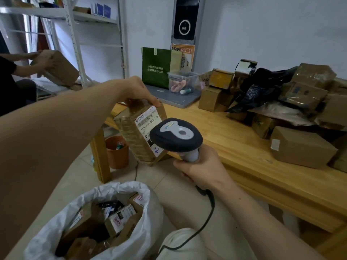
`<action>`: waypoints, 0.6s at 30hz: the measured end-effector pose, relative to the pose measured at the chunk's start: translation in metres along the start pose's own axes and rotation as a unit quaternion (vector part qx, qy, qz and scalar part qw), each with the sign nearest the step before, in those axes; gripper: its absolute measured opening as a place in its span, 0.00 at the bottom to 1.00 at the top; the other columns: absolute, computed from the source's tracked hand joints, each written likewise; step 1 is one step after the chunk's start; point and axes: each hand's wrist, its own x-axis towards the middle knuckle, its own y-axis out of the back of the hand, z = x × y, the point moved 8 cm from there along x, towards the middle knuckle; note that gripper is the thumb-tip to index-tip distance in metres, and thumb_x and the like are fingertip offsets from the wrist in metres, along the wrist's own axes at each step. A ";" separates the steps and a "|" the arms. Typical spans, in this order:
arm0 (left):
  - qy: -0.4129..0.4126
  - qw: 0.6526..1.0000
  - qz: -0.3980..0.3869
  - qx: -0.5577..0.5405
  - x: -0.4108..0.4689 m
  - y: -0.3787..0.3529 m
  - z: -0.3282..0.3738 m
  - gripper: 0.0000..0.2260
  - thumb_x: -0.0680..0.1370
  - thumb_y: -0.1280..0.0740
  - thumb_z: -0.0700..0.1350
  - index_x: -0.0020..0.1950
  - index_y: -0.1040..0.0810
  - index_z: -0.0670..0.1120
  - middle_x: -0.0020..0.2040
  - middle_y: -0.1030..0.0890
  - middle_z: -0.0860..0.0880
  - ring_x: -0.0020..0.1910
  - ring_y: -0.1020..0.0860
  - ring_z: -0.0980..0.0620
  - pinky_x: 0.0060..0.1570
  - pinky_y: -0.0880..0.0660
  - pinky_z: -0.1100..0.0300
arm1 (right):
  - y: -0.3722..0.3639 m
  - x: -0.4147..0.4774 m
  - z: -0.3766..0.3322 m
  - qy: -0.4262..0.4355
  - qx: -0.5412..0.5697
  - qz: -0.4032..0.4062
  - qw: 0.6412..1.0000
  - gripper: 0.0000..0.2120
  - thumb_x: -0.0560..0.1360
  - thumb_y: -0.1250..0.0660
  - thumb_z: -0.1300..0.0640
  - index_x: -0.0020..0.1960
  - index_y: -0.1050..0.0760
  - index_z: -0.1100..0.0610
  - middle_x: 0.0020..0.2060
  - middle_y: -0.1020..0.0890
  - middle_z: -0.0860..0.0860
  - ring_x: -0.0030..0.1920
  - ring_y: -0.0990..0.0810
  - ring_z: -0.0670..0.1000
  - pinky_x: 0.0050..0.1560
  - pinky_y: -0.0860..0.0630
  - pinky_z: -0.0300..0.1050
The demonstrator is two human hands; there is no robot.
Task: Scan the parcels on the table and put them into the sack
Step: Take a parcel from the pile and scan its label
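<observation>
My left hand (pixel 138 91) grips the top end of a taped brown parcel (pixel 135 136) and holds it tilted in the air beside the table's left end, its white shipping label facing me. My right hand (pixel 201 167) holds the handle of a corded barcode scanner (pixel 176 135), whose dark head sits right in front of the label's lower part. Below, at the bottom left, a white sack (pixel 142 220) stands open on the floor with several boxes inside. More parcels (pixel 300 147) lie piled on the wooden table (pixel 234 139) at the right.
An orange bin (pixel 117 154) stands on the floor by the table leg. On the table's far end sit a grey laptop (pixel 174 99), a clear plastic tub (pixel 183 81) and a green paper bag (pixel 155 67). At the left, another person's hands hold a box (pixel 58 67) by metal shelving.
</observation>
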 end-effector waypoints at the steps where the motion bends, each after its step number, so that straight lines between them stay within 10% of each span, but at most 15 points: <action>1: 0.013 1.000 0.001 -0.002 -0.002 0.000 -0.010 0.23 0.66 0.23 0.52 0.55 0.25 0.43 0.51 0.22 0.44 0.53 0.25 0.44 0.49 0.25 0.51 | -0.006 0.001 0.004 -0.019 0.025 -0.009 0.999 0.09 0.72 0.29 0.63 0.44 0.28 0.52 0.27 0.22 0.49 0.24 0.26 0.43 0.28 0.28 0.37; 8: 0.175 0.984 -0.023 0.019 -0.026 -0.032 -0.158 0.42 0.60 0.21 0.59 0.69 0.33 0.48 0.62 0.26 0.43 0.57 0.26 0.41 0.55 0.24 0.45 | -0.064 0.010 0.046 -0.132 0.090 -0.059 0.985 0.04 0.71 0.30 0.65 0.42 0.25 0.62 0.22 0.24 0.52 0.22 0.29 0.51 0.26 0.29 0.44; 12: 0.265 0.964 0.012 0.018 -0.054 -0.076 -0.254 0.28 0.68 0.25 0.58 0.58 0.31 0.45 0.55 0.25 0.43 0.56 0.27 0.44 0.60 0.29 0.48 | -0.103 0.014 0.065 -0.174 0.102 -0.096 0.975 0.05 0.72 0.30 0.66 0.44 0.26 0.64 0.22 0.24 0.52 0.22 0.29 0.50 0.25 0.29 0.43; 16: 0.337 0.941 0.026 0.019 -0.066 -0.122 -0.342 0.54 0.41 0.32 0.79 0.54 0.24 0.41 0.56 0.25 0.40 0.54 0.25 0.42 0.55 0.25 0.51 | -0.132 0.018 0.087 -0.227 0.106 -0.117 0.961 0.05 0.71 0.30 0.66 0.42 0.26 0.61 0.22 0.24 0.52 0.22 0.29 0.49 0.25 0.29 0.41; 18: 0.343 0.939 0.023 0.021 -0.069 -0.139 -0.371 0.50 0.47 0.30 0.77 0.54 0.22 0.40 0.55 0.23 0.39 0.49 0.22 0.43 0.48 0.22 0.53 | -0.142 0.020 0.101 -0.256 0.107 -0.118 0.954 0.06 0.72 0.30 0.65 0.40 0.26 0.60 0.22 0.24 0.52 0.22 0.29 0.49 0.24 0.29 0.40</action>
